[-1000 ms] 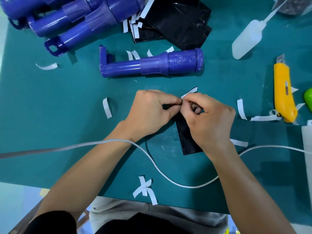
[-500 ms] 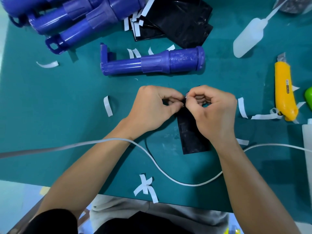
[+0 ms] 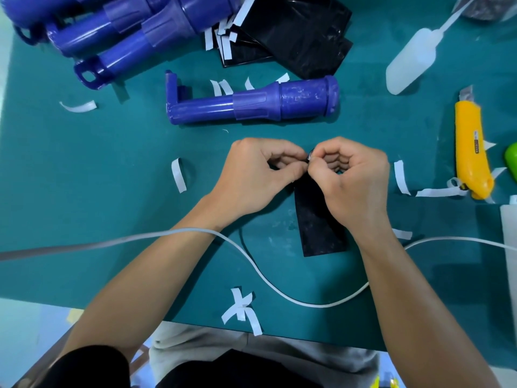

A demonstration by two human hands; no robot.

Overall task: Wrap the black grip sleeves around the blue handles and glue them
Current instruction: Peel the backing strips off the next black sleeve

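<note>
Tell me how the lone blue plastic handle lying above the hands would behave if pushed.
The lone blue plastic handle is round-bodied, so it would probably roll on the green mat, though the bracket at its left end may stop it. It looks like moulded plastic, likely stiff.

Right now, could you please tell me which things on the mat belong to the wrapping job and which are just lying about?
Job: black grip sleeve, pinched at its top edge by left hand and right hand; blue handle; spare handles; sleeve stack; white squeeze bottle, probably glue.
Lying about: yellow utility knife; white paper strips; white cable; green object.
</note>
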